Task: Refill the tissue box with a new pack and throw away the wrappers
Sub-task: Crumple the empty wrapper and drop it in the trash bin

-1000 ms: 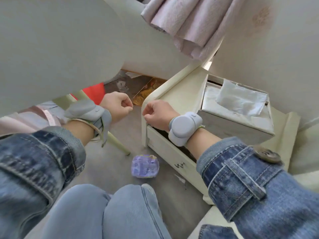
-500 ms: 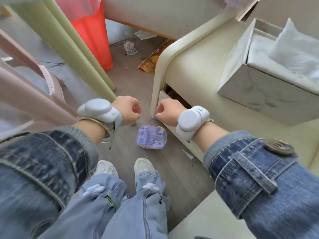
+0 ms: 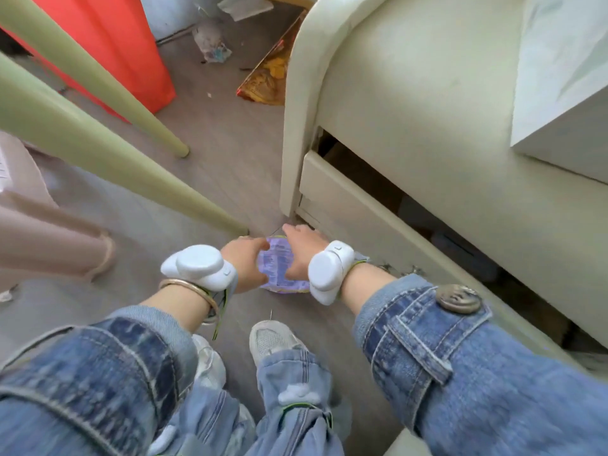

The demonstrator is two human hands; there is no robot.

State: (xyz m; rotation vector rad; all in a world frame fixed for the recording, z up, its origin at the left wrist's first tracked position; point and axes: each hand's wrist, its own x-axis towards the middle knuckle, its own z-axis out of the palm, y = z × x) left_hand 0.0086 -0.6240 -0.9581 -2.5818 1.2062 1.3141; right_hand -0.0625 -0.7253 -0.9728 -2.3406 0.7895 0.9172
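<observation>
We see both arms stretched down to the floor at the frame's centre — the left hand (image 3: 245, 264) and right hand (image 3: 304, 253) cupped against opposite sides of one purple wrapper (image 3: 279, 269), fingers partly curled, touching it. Its long axis runs up-down in frame. One tissue box (image 3: 559, 93) sits upper right — atop the cabinet (image 3: 411, 110).

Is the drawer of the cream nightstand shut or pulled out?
Partly pulled out. The drawer front sits forward of the nightstand body, with a dark gap along its top edge.
</observation>
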